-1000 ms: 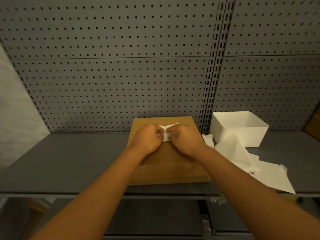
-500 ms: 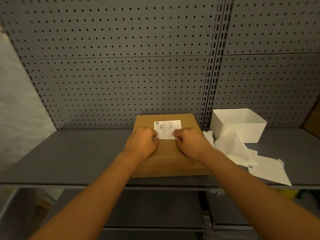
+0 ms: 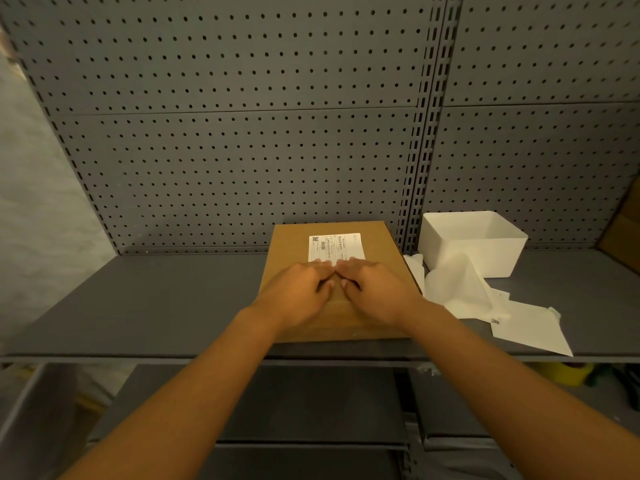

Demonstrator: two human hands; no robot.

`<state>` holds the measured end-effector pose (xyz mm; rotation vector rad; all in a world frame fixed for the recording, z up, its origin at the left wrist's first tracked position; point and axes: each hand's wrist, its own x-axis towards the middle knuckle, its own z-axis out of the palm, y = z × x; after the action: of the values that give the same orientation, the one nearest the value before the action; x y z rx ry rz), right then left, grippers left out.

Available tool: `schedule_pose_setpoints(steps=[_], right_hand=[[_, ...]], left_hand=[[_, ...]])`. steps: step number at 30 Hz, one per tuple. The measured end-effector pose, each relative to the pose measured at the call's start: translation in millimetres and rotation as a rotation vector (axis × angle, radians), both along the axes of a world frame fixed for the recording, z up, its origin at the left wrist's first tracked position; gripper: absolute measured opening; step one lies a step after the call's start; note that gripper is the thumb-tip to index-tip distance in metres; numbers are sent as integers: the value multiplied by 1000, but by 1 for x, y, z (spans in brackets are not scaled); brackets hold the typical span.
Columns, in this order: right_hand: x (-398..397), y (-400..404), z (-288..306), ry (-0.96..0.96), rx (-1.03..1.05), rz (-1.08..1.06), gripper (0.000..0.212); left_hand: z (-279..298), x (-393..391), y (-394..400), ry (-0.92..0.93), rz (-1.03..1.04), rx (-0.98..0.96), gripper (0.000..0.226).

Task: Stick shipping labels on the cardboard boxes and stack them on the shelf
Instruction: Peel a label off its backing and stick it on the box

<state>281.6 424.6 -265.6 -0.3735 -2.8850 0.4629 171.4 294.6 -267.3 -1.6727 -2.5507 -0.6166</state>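
A flat brown cardboard box (image 3: 291,244) lies on the grey shelf (image 3: 156,299), pushed back against the pegboard. A white shipping label (image 3: 335,247) with a barcode is stuck flat on the box top, toward its far edge. My left hand (image 3: 298,294) and my right hand (image 3: 375,292) lie side by side on the box, fingers stretched forward. Their fingertips press on the near edge of the label. Neither hand holds anything.
A white open bin (image 3: 474,242) stands on the shelf right of the box. Loose white backing sheets (image 3: 485,303) lie in front of it, out to the shelf's front edge. Another brown box (image 3: 623,233) shows at the far right. A lower shelf runs beneath.
The label went from pinched between my fingers to flat on the box. My hands slid back toward me and came together at its near edge.
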Motion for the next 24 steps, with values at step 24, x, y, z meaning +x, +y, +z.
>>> schedule_pose_setpoints(steps=[24], right_hand=[[-40,34,-8,52,20,-69,34]], left_hand=[[-7,-46,40,41,51,-18,36]])
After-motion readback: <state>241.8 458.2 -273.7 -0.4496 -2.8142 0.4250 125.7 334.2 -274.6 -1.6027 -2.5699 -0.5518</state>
